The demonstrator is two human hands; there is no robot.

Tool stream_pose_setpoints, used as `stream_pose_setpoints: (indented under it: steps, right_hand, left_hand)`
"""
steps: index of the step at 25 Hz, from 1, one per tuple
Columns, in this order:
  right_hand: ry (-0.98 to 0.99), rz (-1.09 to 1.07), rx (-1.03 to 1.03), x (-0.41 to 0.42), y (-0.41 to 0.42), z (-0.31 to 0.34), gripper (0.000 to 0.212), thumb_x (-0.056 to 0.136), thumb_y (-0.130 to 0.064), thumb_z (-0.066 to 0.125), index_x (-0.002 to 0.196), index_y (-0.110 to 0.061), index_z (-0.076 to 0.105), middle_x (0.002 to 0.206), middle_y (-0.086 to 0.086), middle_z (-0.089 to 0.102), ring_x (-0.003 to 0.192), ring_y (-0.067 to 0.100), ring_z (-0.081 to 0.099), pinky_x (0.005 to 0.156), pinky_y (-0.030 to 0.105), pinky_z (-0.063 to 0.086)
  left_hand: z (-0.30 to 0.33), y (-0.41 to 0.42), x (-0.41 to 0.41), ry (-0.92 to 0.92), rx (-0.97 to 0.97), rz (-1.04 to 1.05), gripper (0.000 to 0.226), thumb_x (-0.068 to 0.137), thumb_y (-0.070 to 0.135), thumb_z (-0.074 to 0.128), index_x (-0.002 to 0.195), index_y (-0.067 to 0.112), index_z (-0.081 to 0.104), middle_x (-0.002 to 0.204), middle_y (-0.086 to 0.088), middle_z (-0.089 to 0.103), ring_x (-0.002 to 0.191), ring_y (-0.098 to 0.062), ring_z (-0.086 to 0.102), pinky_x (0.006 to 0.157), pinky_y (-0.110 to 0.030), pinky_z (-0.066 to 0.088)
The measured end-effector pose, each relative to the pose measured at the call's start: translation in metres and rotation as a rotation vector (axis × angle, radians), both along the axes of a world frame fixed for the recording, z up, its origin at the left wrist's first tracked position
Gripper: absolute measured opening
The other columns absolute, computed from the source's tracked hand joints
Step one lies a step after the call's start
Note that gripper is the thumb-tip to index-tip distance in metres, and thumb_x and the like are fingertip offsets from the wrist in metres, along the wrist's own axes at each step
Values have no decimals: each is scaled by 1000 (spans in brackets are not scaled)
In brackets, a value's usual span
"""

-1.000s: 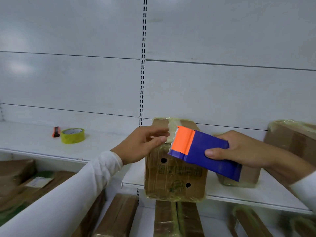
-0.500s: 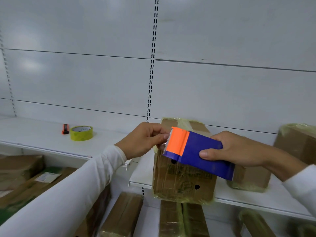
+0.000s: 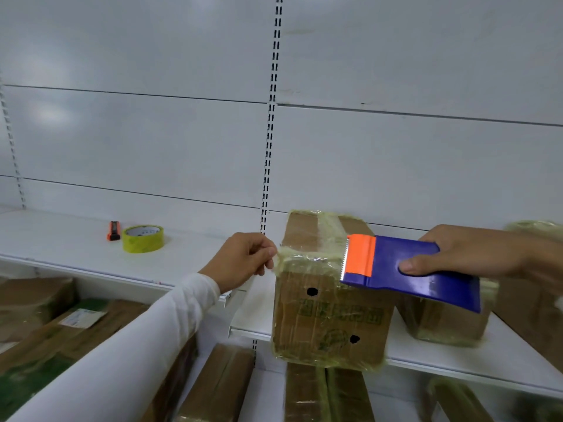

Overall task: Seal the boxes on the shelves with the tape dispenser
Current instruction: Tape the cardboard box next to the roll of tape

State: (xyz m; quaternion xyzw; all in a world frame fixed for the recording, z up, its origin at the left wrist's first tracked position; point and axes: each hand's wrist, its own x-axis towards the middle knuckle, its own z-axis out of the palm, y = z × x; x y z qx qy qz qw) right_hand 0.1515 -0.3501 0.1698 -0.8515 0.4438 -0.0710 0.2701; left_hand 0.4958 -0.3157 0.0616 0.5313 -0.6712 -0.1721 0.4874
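Two hands are working one strip of clear tape across the front of a cardboard box [image 3: 329,318] that is sitting at the edge of the white shelf [image 3: 457,351]. The left hand [image 3: 243,260], fingers curled together, is pinching the free end of the tape [image 3: 300,258] just off the box's upper left corner. The right hand [image 3: 466,254] is gripping the blue tape dispenser [image 3: 417,271], thumb pressing on its flat side, with the orange toothed end [image 3: 359,255] pointing left in front of the box's upper front edge. Between them the stretched tape is showing only as a faint shine. Judging from this, the strip is being drawn out for the upper front edge and not yet laid down or cut. Next, it probably needs pressing flat against the cardboard, then tearing on the teeth. A spare yellowish tape roll [image 3: 143,238] and a small orange tool [image 3: 113,230] are lying well to the left on the neighbouring shelf.
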Motion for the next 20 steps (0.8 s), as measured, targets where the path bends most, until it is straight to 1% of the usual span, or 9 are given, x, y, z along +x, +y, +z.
stream_pose_setpoints:
  steps: [3, 5, 6, 8, 11, 15, 17, 19, 20]
  right_hand:
    - [21, -18, 13, 6, -3, -1, 50, 74, -59, 66, 81, -9, 68, 73, 7, 73, 61, 15, 66, 58, 21, 45]
    - [32, -23, -1, 5, -7, -4, 55, 74, -60, 67, 85, -6, 68, 76, 9, 74, 63, 17, 67, 61, 24, 46]
    - [28, -26, -7, 5, -8, -5, 54, 74, -60, 67, 83, -7, 68, 76, 8, 74, 63, 16, 67, 61, 23, 46]
    - [23, -15, -8, 4, -8, -6, 53, 75, -63, 71, 80, -10, 68, 75, 7, 74, 62, 15, 67, 59, 21, 46]
    - [26, -24, -18, 3, -10, -6, 55, 75, -64, 70, 83, -9, 69, 77, 7, 75, 64, 17, 69, 60, 22, 47]
    - [39, -15, -30, 6, -9, -11, 68, 72, -69, 67, 93, -4, 69, 84, 11, 75, 71, 23, 69, 69, 32, 47]
    - [31, -4, -40, 9, -8, -13, 68, 73, -69, 67, 92, -3, 69, 85, 14, 74, 69, 22, 66, 69, 34, 44]
    - [18, -24, -43, 11, -8, -14, 66, 72, -66, 65, 91, -2, 68, 86, 17, 73, 67, 19, 63, 68, 33, 43]
    - [17, -35, -43, 12, -8, -14, 67, 71, -65, 65, 92, -1, 68, 88, 18, 72, 68, 19, 63, 68, 33, 42]
  left_hand:
    - [-2, -7, -3, -206, -63, 158, 8, 88, 30, 64, 88, 23, 65, 66, 4, 67, 58, -8, 58, 66, -30, 50]
    - [-4, -9, 2, -333, -47, 299, 36, 82, 46, 67, 114, 35, 55, 68, 6, 64, 68, -12, 59, 74, -31, 50]
    - [-7, -7, 5, -362, -86, 336, 46, 83, 48, 65, 125, 33, 51, 65, 10, 61, 68, -13, 58, 76, -33, 51]
    - [-12, -6, 5, -434, -276, 327, 44, 91, 49, 54, 130, 30, 53, 56, 15, 52, 61, -12, 54, 70, -32, 51]
    - [-13, -13, -9, -608, -307, 149, 48, 90, 62, 41, 131, 39, 51, 62, 14, 51, 62, -7, 53, 63, -25, 43]
    - [-15, -23, -11, -372, -163, -15, 41, 88, 46, 58, 127, 32, 59, 63, 10, 57, 60, -3, 52, 63, -18, 41]
    - [-10, -20, -6, -570, -168, 71, 50, 87, 60, 49, 129, 35, 55, 68, 10, 58, 63, -3, 53, 62, -20, 41]
    - [3, -25, -6, -869, -376, 274, 68, 83, 75, 33, 136, 34, 46, 84, 7, 59, 77, -12, 56, 65, -27, 43]
    - [10, -28, -14, -866, -454, 270, 70, 84, 73, 31, 139, 30, 42, 95, 4, 60, 85, -17, 56, 70, -30, 45]
